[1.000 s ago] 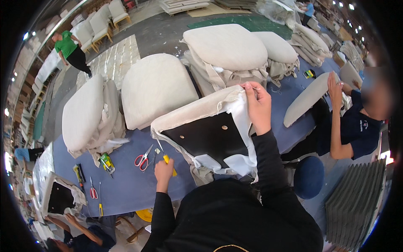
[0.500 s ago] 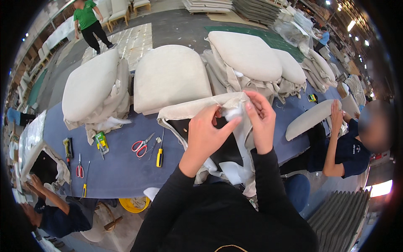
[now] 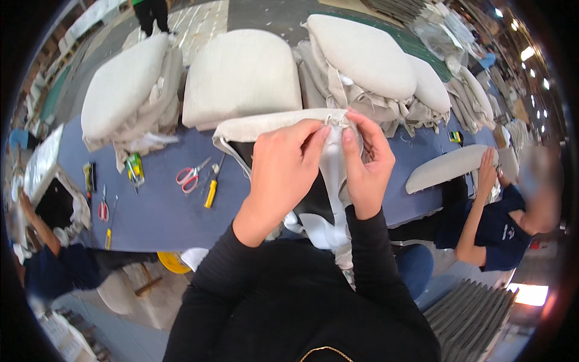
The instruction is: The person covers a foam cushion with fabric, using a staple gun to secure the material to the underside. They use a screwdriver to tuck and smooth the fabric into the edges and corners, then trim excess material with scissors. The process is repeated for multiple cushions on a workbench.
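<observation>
In front of me lies an upturned seat cushion (image 3: 265,125) with a beige fabric cover, its black underside (image 3: 317,202) partly showing between my arms. At its far right corner the fabric is bunched into small gathers. My left hand (image 3: 283,172) pinches this bunched fabric (image 3: 335,120) between thumb and fingertips. On the other side of the corner, my right hand (image 3: 369,166) grips the fabric edge with thumb and fingers. A loose white strip (image 3: 322,230) hangs from the cushion's near side. My hands hide part of the cover's edge.
Left of the cushion lie a yellow-handled screwdriver (image 3: 211,193) and red-handled scissors (image 3: 188,179). Stacked beige cushions (image 3: 241,78) line the blue table's (image 3: 160,211) far side. A co-worker (image 3: 491,223) handles a cushion (image 3: 449,169) at right; another co-worker (image 3: 63,259) works at left.
The white stuffing between my hands is no longer visible there. My left fingers have closed onto the corner fabric, now bunched. The whole view has shifted, so the table appears higher.
</observation>
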Available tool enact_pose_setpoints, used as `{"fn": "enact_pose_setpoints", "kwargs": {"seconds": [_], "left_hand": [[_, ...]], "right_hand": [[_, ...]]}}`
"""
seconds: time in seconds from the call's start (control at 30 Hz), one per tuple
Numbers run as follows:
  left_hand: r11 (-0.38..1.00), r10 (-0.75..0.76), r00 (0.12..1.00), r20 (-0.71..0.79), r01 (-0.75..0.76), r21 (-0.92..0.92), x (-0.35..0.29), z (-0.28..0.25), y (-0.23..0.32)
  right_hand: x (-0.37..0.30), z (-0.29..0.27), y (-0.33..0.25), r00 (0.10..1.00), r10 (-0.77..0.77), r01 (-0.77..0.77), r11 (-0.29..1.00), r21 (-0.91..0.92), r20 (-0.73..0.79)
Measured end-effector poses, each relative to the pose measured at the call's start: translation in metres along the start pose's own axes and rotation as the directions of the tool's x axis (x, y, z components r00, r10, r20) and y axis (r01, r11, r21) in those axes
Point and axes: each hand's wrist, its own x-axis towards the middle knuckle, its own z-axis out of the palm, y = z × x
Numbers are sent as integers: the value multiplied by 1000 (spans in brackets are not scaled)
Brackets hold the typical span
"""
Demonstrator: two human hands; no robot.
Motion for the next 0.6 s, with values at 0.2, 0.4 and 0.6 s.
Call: {"fn": "enact_pose_setpoints", "kwargs": {"seconds": [0.2,0.4,0.6], "left_hand": [[865,473,785,399,-328,-380,-43,-15,12],[989,15,993,118,-32,144,-14,-5,19],[905,411,817,405,-311,-291,3,-17,-6]], "right_hand": [[13,-13,16,998,67,-66,995,68,-11],[16,-15,17,994,107,-110,986,126,33],[10,-15,17,999,36,-36,994,106,5]]}}
